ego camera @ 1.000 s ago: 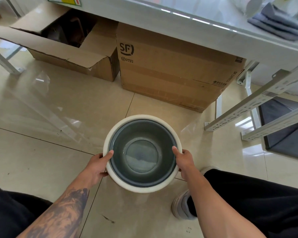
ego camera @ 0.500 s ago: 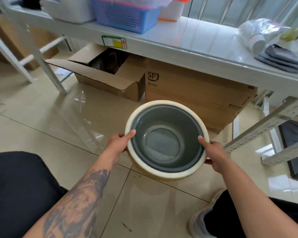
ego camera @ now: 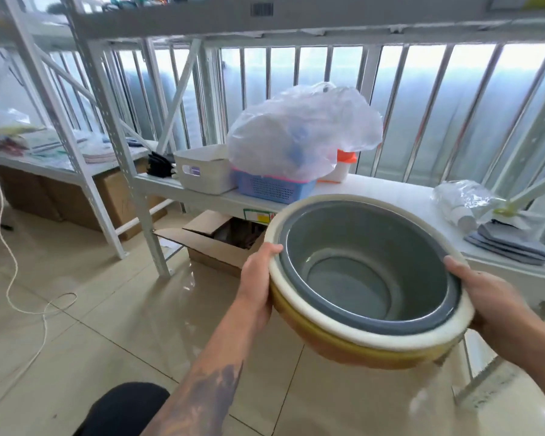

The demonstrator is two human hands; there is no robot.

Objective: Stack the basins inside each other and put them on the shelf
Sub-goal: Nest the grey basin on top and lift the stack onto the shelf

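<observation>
Both hands clamp the nested basins [ego camera: 365,278], left hand [ego camera: 257,278] and right hand [ego camera: 497,306] on opposite rims, held off the floor before the shelf [ego camera: 390,191]. Stacking's done; next I set them on its bare front edge.

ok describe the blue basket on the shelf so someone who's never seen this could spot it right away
Find the white metal shelf running under the barred window. Near its left end, a small blue perforated plastic basket with a pink rim sits between a plain white plastic bin and an orange-capped white container. It alone carries a bulging clear plastic bag.
</observation>
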